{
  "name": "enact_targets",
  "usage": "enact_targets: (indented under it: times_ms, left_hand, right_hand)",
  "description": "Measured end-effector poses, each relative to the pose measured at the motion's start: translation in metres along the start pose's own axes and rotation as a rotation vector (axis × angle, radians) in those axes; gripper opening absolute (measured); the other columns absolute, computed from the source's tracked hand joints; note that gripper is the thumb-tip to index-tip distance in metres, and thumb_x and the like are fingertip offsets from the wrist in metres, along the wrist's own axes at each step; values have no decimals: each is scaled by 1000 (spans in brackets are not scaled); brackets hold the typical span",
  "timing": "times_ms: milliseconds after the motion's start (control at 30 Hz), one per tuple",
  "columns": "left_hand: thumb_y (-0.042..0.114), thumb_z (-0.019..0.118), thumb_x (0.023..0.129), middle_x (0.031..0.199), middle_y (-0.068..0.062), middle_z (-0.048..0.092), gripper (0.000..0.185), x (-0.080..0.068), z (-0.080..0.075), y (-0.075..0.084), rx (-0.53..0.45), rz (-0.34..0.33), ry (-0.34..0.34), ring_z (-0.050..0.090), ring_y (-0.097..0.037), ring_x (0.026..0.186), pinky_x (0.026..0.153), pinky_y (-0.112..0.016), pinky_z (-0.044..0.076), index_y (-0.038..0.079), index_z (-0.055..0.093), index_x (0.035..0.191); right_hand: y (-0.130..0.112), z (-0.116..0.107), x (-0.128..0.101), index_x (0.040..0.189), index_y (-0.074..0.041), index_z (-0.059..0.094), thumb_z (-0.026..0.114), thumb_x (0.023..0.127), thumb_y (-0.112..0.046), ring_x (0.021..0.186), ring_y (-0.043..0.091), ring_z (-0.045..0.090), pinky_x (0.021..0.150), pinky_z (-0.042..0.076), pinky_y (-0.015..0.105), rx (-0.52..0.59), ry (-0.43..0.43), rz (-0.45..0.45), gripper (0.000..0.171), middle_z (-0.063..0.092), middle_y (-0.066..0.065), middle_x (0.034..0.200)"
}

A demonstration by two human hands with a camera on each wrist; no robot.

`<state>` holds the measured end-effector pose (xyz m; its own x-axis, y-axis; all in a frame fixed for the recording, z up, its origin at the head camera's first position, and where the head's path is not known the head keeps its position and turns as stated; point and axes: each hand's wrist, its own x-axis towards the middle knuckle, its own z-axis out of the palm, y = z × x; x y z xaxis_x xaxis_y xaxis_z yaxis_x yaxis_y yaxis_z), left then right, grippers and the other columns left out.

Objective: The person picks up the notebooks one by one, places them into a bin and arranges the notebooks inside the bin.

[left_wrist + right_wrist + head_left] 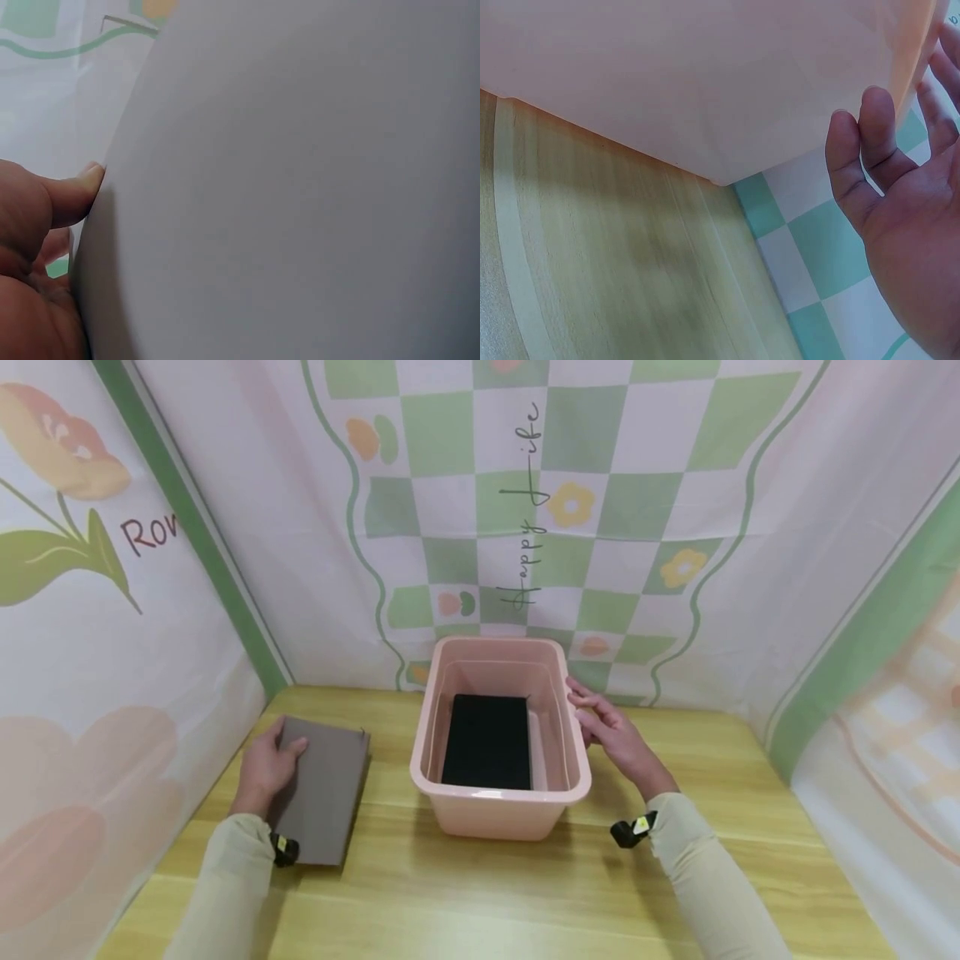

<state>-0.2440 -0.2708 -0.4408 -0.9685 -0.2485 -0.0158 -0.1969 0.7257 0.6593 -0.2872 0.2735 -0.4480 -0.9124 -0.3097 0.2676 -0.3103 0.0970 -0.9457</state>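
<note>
My left hand [267, 768] grips a grey-brown notebook [322, 793] by its left edge, with the thumb lying on the cover. In the left wrist view, the notebook's plain cover [285, 195] fills most of the picture, and the thumb presses at its edge. A pink plastic bin [495, 817] stands at the middle of the table. Inside it lies a black notebook [487, 743]. At the bin's right side is my right hand [617, 739], its fingertips touching the rim. The right wrist view shows these fingers [877, 124] loosely bent beside the bin's outer wall.
The wooden table [480, 902] bears the bin, whose far end is near a patterned cloth backdrop [510, 510]. Cloth walls also flank the table on the left and right. A small black device [633, 831] is strapped to each wrist.
</note>
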Motion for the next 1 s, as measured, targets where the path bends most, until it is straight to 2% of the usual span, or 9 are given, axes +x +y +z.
enact_targets:
  times_ms: [133, 367, 733, 1000]
  left_hand:
    - [26, 54, 106, 160, -33, 29, 69, 2, -3, 5, -32, -3, 31, 28, -52, 149, 124, -59, 25, -3, 22, 160]
    - [27, 54, 106, 160, -34, 29, 69, 7, -3, 8, -45, -3, 87, 28, -52, 149, 123, -60, 25, -2, 23, 160]
    - [31, 53, 107, 165, -29, 23, 71, 11, -10, 21, -107, -20, 73, 24, -50, 152, 125, -59, 23, 6, 18, 163]
    - [33, 53, 107, 166, -28, 19, 73, 13, -17, 28, -136, -39, 52, 19, -49, 154, 126, -59, 20, 6, 15, 163]
  right_hand:
    - [1, -1, 0, 136, -5, 58, 50, 109, -23, 81, 2, 66, 66, 57, 22, -4, -1, 3, 34, 30, -7, 169]
    - [2, -2, 1, 136, -4, 58, 50, 109, -22, 75, 2, 64, 64, 56, 22, -4, -1, -2, 34, 31, -9, 168]
    - [2, -3, 2, 134, -7, 60, 52, 108, -24, 72, 2, 61, 64, 56, 21, -1, 4, 3, 33, 33, -10, 168]
    - [1, -3, 2, 137, -3, 57, 52, 108, -24, 80, 4, 67, 66, 58, 24, -20, -2, 23, 37, 29, -5, 169]
